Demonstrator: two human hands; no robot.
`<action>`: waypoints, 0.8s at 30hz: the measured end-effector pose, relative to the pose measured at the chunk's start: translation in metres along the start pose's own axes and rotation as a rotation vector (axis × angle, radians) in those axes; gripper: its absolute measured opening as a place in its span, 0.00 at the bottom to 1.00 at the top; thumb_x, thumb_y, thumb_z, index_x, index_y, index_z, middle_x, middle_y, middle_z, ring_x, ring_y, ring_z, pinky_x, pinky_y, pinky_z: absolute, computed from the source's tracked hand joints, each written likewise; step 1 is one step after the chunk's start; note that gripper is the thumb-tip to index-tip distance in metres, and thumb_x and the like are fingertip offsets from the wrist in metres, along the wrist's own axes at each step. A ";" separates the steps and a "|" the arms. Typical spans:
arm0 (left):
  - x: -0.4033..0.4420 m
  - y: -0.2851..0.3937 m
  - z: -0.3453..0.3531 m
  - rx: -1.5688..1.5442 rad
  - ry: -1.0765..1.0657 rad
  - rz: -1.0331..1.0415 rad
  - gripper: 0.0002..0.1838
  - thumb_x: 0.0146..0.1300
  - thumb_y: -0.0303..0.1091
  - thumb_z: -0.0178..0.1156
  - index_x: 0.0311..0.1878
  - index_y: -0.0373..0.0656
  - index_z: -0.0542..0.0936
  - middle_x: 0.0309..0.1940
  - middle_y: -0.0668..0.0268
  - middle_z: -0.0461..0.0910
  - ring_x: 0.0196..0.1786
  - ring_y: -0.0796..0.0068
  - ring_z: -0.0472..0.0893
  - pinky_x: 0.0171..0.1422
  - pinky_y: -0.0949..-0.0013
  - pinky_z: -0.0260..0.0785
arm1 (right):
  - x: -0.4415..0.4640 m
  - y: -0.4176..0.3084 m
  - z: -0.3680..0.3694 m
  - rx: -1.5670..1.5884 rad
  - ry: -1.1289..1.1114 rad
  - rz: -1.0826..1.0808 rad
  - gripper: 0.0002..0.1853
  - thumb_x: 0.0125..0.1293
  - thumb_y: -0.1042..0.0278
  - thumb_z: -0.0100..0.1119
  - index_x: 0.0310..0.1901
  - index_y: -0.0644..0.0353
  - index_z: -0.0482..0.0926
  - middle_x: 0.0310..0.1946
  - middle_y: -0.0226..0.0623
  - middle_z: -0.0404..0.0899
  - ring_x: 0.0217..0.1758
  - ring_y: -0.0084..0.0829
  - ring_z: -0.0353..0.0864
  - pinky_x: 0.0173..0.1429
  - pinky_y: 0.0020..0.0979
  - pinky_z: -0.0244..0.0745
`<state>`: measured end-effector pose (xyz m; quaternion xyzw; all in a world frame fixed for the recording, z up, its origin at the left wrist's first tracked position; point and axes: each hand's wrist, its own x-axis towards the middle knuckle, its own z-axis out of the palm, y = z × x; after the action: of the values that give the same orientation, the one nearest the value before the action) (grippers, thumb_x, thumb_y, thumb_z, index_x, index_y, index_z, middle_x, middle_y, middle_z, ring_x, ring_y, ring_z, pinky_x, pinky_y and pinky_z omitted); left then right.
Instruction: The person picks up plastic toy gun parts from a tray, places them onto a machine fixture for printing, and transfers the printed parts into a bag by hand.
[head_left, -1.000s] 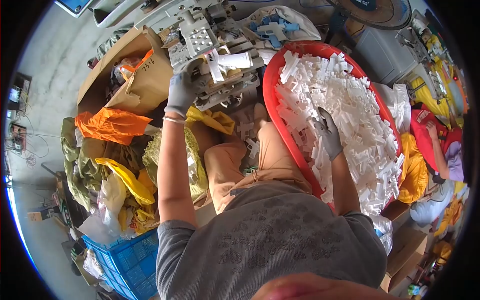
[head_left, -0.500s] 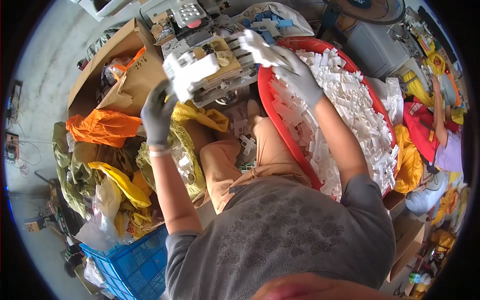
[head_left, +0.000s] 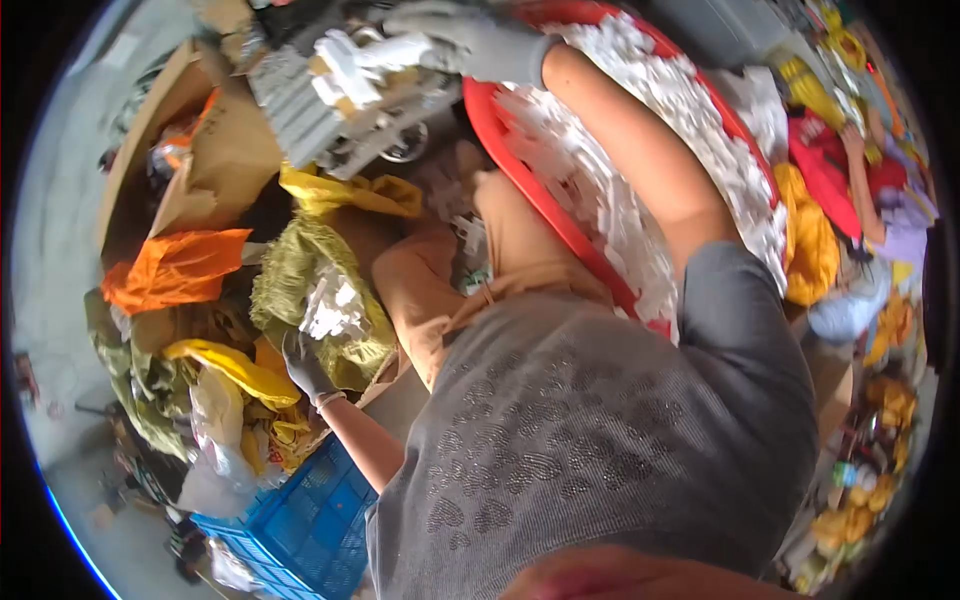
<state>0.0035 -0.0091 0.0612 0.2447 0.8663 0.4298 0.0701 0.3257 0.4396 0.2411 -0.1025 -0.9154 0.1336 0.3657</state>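
My right hand (head_left: 485,48), in a grey glove, reaches over the grey metal machine bed (head_left: 300,100). Its fingers stretch leftward around the end of a white plastic piece (head_left: 355,68) with several arms, which lies on a brownish block there. Motion blur softens the fingertips. My left hand (head_left: 306,366), gloved as well, is low beside the green woven sack (head_left: 285,270), at its near left edge. White plastic pieces (head_left: 333,303) lie inside the sack's mouth. The left fingers are dark and blurred, so their grip does not show.
A large red tub (head_left: 487,120) heaped with white pieces (head_left: 640,160) stands right of my legs. Left are a cardboard box (head_left: 230,150), an orange bag (head_left: 180,270), yellow bags (head_left: 235,370) and a blue crate (head_left: 300,520). Another person's arm (head_left: 860,185) shows at far right.
My left hand has dropped from beside the machine to the sack. My right hand has moved left over the machine with the white piece. The whole view has tilted.
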 end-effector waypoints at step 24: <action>-0.042 0.031 0.081 -0.049 -0.532 -0.064 0.17 0.67 0.35 0.56 0.53 0.33 0.77 0.47 0.59 0.81 0.50 0.71 0.78 0.56 0.70 0.70 | -0.226 0.024 0.093 -0.447 -0.471 0.946 0.36 0.61 0.64 0.52 0.71 0.45 0.53 0.58 0.44 0.71 0.53 0.41 0.79 0.52 0.41 0.75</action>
<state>0.0777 0.0438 0.0310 0.3198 0.8139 0.3689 0.3150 0.4236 0.3816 0.0236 -0.5434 -0.8326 0.1050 0.0216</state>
